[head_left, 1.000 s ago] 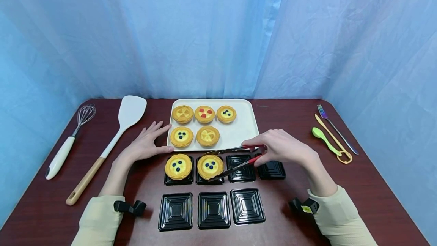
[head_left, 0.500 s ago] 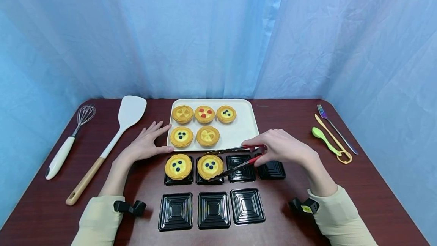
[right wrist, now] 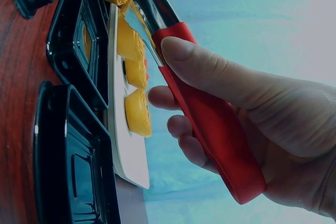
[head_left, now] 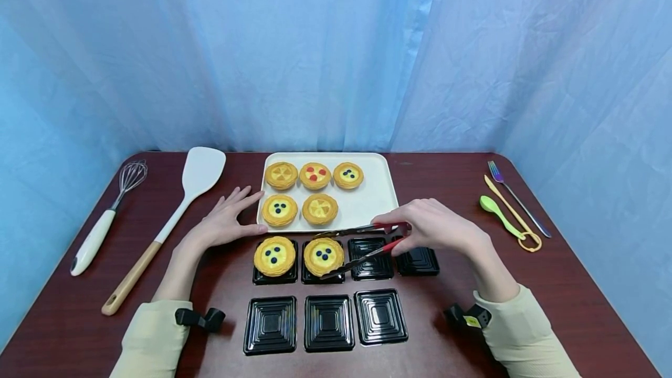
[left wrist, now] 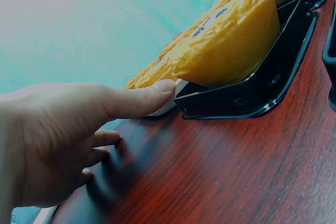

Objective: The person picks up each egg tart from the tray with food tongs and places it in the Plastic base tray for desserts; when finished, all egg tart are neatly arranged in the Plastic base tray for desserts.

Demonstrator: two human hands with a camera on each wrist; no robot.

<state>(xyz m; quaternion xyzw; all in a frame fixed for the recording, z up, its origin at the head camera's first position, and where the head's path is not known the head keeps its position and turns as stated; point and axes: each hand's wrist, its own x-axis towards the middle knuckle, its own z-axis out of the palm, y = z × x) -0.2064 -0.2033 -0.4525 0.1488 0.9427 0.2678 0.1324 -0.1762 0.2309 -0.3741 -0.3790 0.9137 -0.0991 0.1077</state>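
My right hand (head_left: 433, 226) grips red-handled tongs (right wrist: 210, 124), thumb along one handle and fingers round the other side. The arms of the tongs straddle an egg tart with blueberries (head_left: 323, 256), which sits in a black square tray in the back row. To its left, a second blueberry tart (head_left: 274, 256) rests in another black tray (left wrist: 247, 95). My left hand (head_left: 224, 221) lies with spread fingers at the left edge of the white tray (head_left: 375, 182), thumb at its front corner. Several tarts, topped with fruit slices, red berries or blueberries, stand on that white tray.
More black trays lie in front, such as the front-left one (head_left: 270, 325). A whisk (head_left: 100, 232) and a white spatula (head_left: 202, 174) lie at the left. A green spoon (head_left: 496, 212), a yellow knife (head_left: 504, 197) and a fork (head_left: 517, 200) lie at the right.
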